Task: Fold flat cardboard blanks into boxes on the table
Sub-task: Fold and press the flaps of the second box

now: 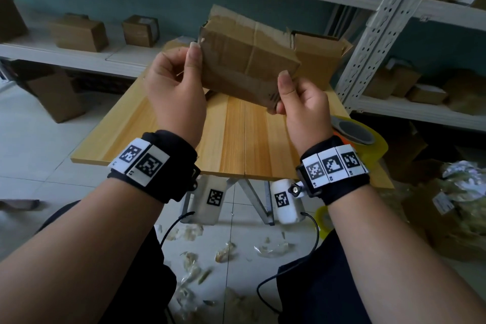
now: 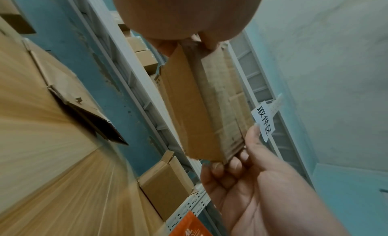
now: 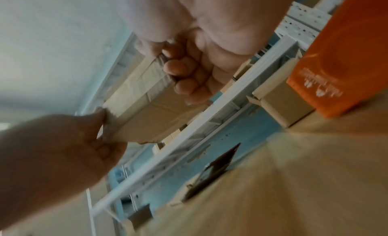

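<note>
A flat brown cardboard blank (image 1: 244,58) with worn, tape-marked faces hangs in the air above the wooden table (image 1: 231,137). My left hand (image 1: 181,71) pinches its upper left corner between thumb and curled fingers. My right hand (image 1: 292,97) pinches its lower right corner. In the left wrist view the cardboard blank (image 2: 201,106) shows edge-on, stretched from my left hand (image 2: 197,42) to my right hand (image 2: 237,158). The right wrist view has the cardboard blank (image 3: 147,110) spanning between my right hand (image 3: 180,77) and left hand (image 3: 102,123).
An open cardboard box (image 1: 318,60) sits at the table's far right edge. A yellow tape roll (image 1: 360,137) lies at the right edge. White metal shelving (image 1: 381,29) loaded with boxes stands behind and to the right. Scraps litter the floor (image 1: 223,255) under the table.
</note>
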The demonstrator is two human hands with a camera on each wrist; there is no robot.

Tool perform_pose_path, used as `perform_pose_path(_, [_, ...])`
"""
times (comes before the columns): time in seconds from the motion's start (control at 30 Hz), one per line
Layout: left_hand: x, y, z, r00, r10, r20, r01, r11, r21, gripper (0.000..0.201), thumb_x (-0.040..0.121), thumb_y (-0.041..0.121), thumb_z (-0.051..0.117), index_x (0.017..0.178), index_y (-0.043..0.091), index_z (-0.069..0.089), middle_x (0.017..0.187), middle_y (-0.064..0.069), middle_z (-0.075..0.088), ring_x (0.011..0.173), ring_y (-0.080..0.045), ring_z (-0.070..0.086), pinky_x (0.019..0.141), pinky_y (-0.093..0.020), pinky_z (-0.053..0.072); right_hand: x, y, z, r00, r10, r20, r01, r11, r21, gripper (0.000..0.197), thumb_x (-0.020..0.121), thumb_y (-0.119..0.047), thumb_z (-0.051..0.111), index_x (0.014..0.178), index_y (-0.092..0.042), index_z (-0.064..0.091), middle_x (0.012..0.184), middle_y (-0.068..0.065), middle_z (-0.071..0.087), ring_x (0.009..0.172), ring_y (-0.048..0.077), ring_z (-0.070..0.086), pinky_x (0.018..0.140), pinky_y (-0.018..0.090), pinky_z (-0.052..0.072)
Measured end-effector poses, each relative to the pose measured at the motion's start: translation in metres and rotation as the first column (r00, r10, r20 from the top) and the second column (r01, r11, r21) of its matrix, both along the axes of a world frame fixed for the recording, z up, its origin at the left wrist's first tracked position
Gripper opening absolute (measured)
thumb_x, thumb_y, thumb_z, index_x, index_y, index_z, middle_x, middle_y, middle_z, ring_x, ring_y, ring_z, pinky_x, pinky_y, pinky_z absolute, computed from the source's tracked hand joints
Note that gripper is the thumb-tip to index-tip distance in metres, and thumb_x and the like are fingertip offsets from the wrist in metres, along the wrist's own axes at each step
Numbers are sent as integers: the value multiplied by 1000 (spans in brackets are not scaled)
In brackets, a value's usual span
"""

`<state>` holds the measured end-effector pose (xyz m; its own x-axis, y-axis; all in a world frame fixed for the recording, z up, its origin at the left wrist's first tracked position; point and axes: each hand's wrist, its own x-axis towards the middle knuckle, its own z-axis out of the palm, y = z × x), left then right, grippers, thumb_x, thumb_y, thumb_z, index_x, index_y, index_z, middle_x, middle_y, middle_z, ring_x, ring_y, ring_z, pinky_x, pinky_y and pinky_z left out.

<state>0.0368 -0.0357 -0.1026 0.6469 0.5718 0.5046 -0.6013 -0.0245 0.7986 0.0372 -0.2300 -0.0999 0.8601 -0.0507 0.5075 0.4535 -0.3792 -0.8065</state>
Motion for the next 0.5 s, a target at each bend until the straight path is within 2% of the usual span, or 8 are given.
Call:
perform_pose_path(0.07, [3, 1, 0, 996, -62, -56, 58, 996, -71, 13, 99, 28, 73, 89, 20, 73, 89, 2, 73, 85, -9, 68, 81, -30, 59, 1, -2, -3, 1000, -14, -22, 11, 994, -105, 49, 106, -51, 52, 73, -15, 57, 58, -6, 58, 57, 10, 59, 60, 24, 50])
perform_pose_path(0.13, [4, 0, 1, 986, -125, -112, 112, 987, -117, 14, 98, 28, 75, 87, 20, 74, 87, 4, 74, 84, -7, 69, 78, -26, 57, 1, -3, -7, 999, -29, 20, 33, 981, -189, 56, 108, -49, 48, 66, -12, 50, 56, 1, 52, 53, 16, 51, 53, 30, 42])
perform_pose_path(0.2, [3, 1, 3, 965, -211, -152, 190, 971, -142, 15, 98, 28, 76, 84, 21, 74, 85, 6, 73, 82, -6, 68, 76, -24, 56, 1, -6, -7, 997, -52, 65, 64, 978, -197, 56, 110, -41, 48, 61, -16, 39, 54, -1, 39, 52, 15, 38, 49, 31, 32])
perform_pose_path(0.27, [3, 4, 5, 938, -308, -158, 283, 945, -164, 14, 99, 26, 75, 85, 23, 74, 88, 5, 72, 83, -5, 67, 74, -21, 55, 3, -8, -5, 995, -70, 76, 82, 982, -170, 54, 111, -36, 49, 61, -18, 36, 54, -4, 33, 52, 12, 33, 50, 29, 28])
perform_pose_path(0.33, [2, 4, 6, 909, -389, -152, 360, 914, -187, 6, 100, 22, 72, 96, 21, 77, 100, 1, 72, 90, -3, 68, 76, -17, 55, 4, -10, -4, 991, -86, 104, 101, 984, -147, 52, 111, -33, 49, 64, -18, 37, 56, -4, 32, 52, 9, 31, 49, 23, 27])
perform_pose_path(0.4, [2, 1, 3, 890, -438, -126, 409, 889, -204, 13, 102, 17, 70, 112, 16, 77, 117, -6, 74, 104, -9, 70, 85, -20, 56, 3, -10, -3, 981, -117, 157, 139, 980, -142, 49, 111, -31, 50, 65, -20, 37, 57, -5, 34, 52, 8, 33, 49, 16, 26])
perform_pose_path(0.5, [5, -3, -3, 917, -388, -91, 353, 897, -265, 22, 100, 16, 72, 119, 6, 76, 119, -11, 76, 111, -19, 72, 93, -28, 57, 1, -7, -1, 962, -102, 252, 149, 973, -178, 46, 110, -29, 53, 68, -18, 40, 57, -6, 35, 52, 13, 37, 47, 16, 27])
